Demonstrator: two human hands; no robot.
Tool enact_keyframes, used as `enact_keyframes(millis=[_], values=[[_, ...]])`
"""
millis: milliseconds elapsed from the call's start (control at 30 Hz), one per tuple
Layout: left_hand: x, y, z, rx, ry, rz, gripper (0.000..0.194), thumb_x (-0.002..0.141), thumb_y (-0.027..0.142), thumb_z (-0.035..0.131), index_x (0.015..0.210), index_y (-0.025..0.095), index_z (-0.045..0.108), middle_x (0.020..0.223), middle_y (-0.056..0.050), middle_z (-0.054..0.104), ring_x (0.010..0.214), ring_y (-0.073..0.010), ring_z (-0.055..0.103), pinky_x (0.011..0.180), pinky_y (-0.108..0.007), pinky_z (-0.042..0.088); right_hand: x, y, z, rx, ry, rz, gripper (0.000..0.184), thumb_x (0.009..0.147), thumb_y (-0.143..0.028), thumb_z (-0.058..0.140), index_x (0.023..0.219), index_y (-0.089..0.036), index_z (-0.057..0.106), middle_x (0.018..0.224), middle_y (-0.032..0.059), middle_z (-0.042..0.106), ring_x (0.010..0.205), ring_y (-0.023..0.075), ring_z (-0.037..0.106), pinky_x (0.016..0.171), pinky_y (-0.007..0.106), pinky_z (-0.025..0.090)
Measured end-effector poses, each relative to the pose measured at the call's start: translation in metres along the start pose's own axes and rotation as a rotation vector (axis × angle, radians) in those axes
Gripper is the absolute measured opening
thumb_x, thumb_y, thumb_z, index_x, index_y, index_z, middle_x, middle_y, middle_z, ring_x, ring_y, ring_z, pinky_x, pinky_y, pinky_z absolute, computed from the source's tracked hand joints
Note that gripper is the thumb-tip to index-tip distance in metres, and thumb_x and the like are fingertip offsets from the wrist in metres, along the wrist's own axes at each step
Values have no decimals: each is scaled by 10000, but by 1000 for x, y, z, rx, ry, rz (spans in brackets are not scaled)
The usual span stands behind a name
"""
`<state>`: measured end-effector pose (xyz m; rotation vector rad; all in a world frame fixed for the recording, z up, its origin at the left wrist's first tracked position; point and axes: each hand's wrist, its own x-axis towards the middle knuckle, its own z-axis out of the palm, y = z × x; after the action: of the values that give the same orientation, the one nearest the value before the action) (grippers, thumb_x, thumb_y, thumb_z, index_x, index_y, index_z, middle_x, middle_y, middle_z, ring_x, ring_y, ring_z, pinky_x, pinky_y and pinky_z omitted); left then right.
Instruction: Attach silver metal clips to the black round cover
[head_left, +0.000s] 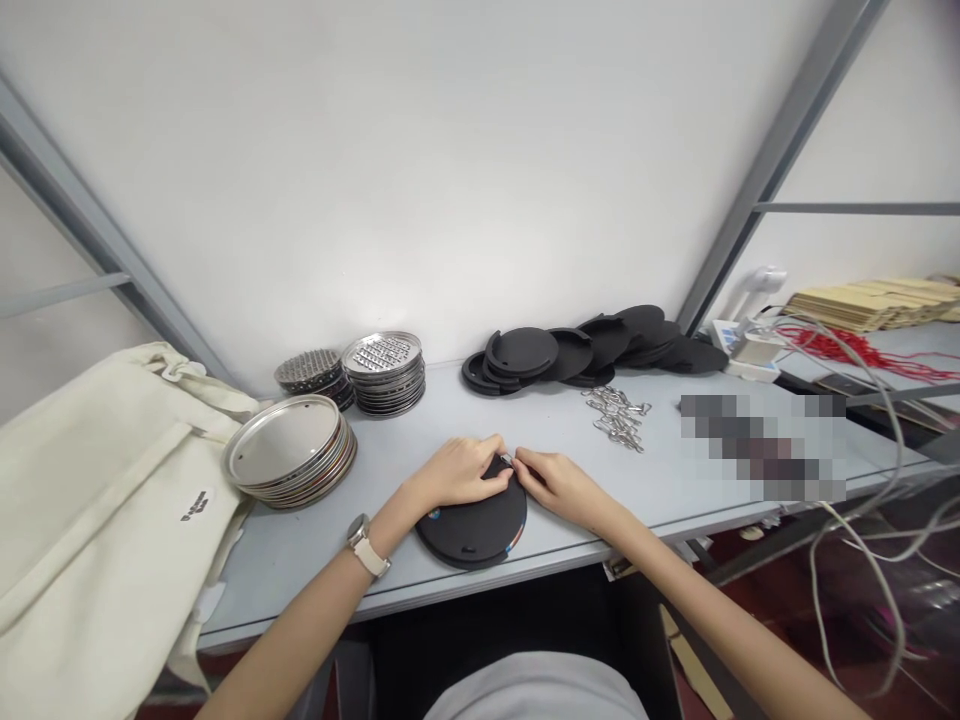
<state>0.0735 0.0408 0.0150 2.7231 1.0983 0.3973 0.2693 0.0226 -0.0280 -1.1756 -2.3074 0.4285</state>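
A round black disc lies flat on the grey table near its front edge. My left hand rests curled on the disc's far rim, a watch on its wrist. My right hand meets it from the right, fingers pinched on a small metal clip at the disc's top edge. Both hands touch the disc.
A heap of black discs lies along the wall, with a pile of metal clips in front. Stacked metal plates and perforated metal discs stand at the left. A cream cloth bag hangs off the left edge. Cables trail at the right.
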Motion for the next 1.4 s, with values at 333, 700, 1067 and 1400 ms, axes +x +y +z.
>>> enact_keyframes(millis=[333,700,1067,1400], values=[[0,-1,1,43,-6,-1,177,849,368,502,887,196,498,661,20,565,561,-136,540,524,-237,334,-1,0,-1,24,2,6,225,927,-259,369,743,-194,480,609,-25,504,510,99,415,531,220,279],[0,-1,0,-4,-9,4,162,842,353,508,873,195,491,646,25,551,547,-128,522,520,-228,331,-2,-3,-1,27,9,25,172,911,-262,376,753,-212,421,588,-46,450,491,103,393,516,211,279],[0,-2,1,-13,-7,21,159,845,344,506,893,194,485,622,36,533,538,-123,507,515,-224,318,-1,-1,-1,29,54,64,170,913,-247,360,751,-222,407,564,-56,400,476,109,370,508,217,275],[-1,-1,2,165,13,37,215,878,402,455,943,199,481,675,-3,610,618,-184,593,532,-258,315,-1,-1,-4,29,-13,12,208,946,-269,323,762,-216,403,596,-45,409,504,110,388,542,226,291]])
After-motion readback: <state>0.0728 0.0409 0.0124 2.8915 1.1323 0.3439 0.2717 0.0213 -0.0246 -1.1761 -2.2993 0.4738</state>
